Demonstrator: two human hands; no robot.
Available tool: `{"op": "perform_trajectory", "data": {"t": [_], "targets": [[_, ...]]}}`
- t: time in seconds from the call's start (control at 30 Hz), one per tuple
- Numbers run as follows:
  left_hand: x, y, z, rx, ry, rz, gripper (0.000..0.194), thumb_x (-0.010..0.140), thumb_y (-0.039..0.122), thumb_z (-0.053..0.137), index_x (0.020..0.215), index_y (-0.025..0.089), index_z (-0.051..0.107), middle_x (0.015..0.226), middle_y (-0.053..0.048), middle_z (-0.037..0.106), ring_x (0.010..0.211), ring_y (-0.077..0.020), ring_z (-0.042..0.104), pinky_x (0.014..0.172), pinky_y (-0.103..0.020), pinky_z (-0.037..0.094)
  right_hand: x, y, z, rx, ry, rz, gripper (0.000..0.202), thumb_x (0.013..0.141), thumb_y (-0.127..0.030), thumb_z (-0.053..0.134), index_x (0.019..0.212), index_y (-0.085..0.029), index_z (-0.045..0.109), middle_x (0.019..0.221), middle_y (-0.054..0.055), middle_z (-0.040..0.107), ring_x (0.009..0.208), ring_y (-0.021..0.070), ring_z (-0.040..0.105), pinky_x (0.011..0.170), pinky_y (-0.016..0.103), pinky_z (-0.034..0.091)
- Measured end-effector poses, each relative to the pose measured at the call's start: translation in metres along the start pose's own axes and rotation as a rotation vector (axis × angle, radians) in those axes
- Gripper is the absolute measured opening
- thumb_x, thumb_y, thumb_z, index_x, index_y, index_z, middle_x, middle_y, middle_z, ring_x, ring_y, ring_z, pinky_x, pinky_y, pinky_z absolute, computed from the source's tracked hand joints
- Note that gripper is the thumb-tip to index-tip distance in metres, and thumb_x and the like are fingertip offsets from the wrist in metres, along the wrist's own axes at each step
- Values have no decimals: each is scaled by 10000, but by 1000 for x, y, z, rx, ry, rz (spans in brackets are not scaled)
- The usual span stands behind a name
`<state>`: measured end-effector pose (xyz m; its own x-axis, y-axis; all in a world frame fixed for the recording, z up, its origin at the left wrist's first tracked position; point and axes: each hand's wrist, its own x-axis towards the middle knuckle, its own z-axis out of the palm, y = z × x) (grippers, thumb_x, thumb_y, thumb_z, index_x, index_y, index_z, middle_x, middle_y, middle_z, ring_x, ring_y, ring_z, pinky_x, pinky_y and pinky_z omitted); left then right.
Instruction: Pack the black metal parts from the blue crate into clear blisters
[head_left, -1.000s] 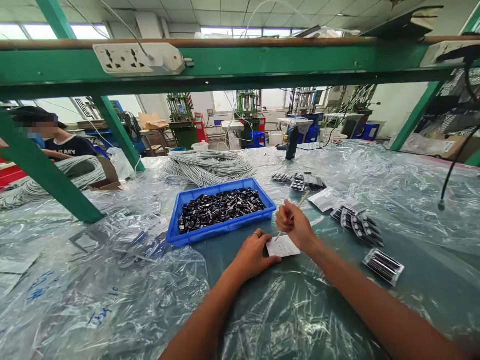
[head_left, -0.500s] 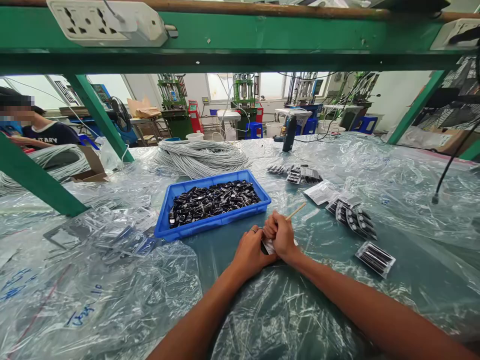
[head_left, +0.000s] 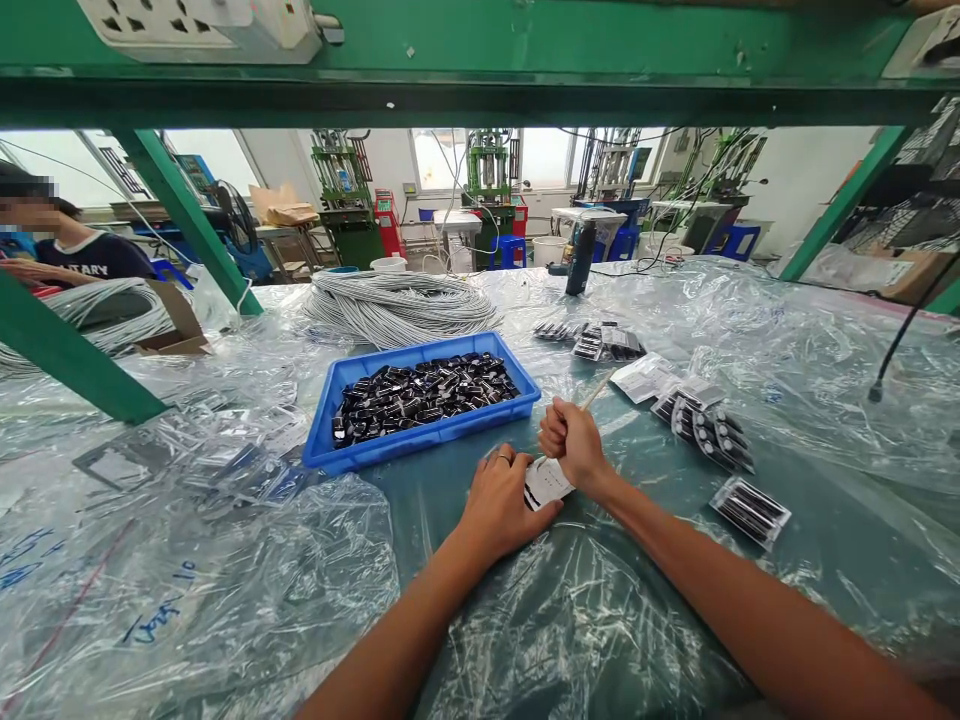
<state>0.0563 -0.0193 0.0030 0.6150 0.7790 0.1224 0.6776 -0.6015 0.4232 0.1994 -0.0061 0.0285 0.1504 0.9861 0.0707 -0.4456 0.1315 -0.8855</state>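
- The right hand [head_left: 571, 445] is curled into a tight fist around a thin, pale wooden stick [head_left: 598, 389]; the stick's upper end juts up and to the right out of the fist, and its lower end points down at a small bag.
- The left hand [head_left: 501, 497] lies flat with fingers loosely spread, pressing down on the small bag [head_left: 547, 482], a flat white-labelled plastic packet that lies on the counter [head_left: 615, 600] between the two hands.
- A ring shows on one finger of the left hand.
- Just beyond the hands sits a shallow blue plastic tray [head_left: 330, 410], rectangular, filled with small glossy black parts [head_left: 424, 390].
- To the right lie filled clear packets [head_left: 750, 510] of dark parts, flat and shiny.
- Crinkled clear plastic sheeting [head_left: 225, 580] covers the greenish counter.
- Behind the tray rests a coil of grey cable [head_left: 405, 305], ribbed with many strands.
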Motion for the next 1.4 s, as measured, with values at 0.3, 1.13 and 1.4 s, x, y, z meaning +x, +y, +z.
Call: {"op": "perform_trajectory", "data": {"t": [0.3, 1.13, 1.4], "targets": [[2, 2, -3, -11, -30, 6, 374, 813, 457, 665, 1068, 197, 584, 1093, -99, 586, 1061, -302, 572, 888, -437, 448, -7, 20, 11, -52, 35, -72, 507, 737, -482, 609, 432, -227, 293, 381, -90, 216, 338, 45, 173, 373, 234, 135], [8, 0, 1, -88, -16, 26, 425, 813, 420, 688, 1157, 180, 622, 1135, -107, 587, 1110, -313, 529, 956, -458, 414, 2, 15, -1, -66, 23, -103, 512, 792, -466, 586, 450, -226, 291, 392, -88, 196, 355, 52, 146, 375, 240, 120], [3, 2, 0, -77, 12, 4, 367, 808, 397, 692, 1085, 170, 614, 1109, -126, 594, 1107, -315, 548, 964, -457, 426, -20, -6, -3, -151, -195, 202, 479, 828, -436, 549, 488, -222, 290, 422, -96, 198, 358, 46, 148, 381, 231, 112]]}}
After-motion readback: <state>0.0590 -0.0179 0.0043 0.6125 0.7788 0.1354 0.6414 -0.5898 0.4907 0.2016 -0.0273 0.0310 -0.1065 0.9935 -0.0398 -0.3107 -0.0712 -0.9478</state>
